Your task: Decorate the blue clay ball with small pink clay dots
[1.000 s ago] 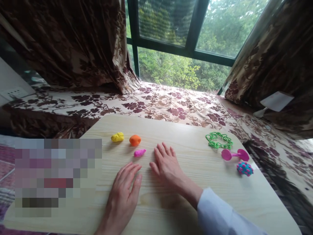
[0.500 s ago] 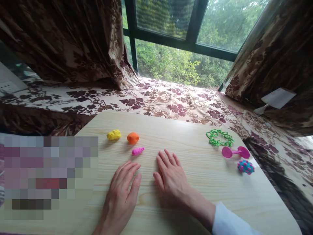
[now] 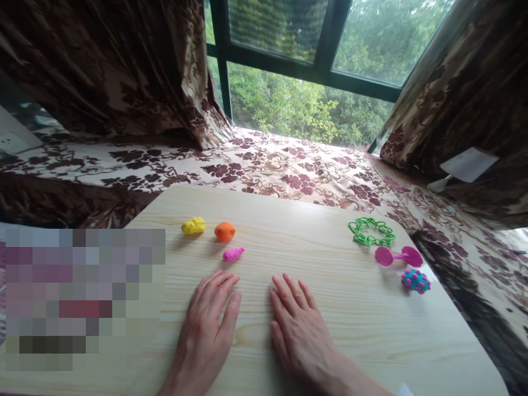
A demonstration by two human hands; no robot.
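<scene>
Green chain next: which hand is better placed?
Right hand, likely: it looks empty and lies nearer the green chain; the left hand is farther off, just short of the pink lump.

Table (image 3: 350, 324): wood-grain, smooth, slight sheen. Yellow lump (image 3: 193, 226): clay-like, matt, rough surf. Orange lump (image 3: 225, 232): sim. mat'l, smoother. Pink bit (image 3: 233, 254): matt, clay-like. Blue lump (image 3: 416, 281): matt, v. bumpy. Curtain (image 3: 124, 71): cloth. Window (image 3: 284, 104): glass.

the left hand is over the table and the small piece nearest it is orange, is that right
Not orange: the head view shows the pink piece nearest the left hand, with the orange piece farther away. The left hand is over the table, as you say.
</scene>
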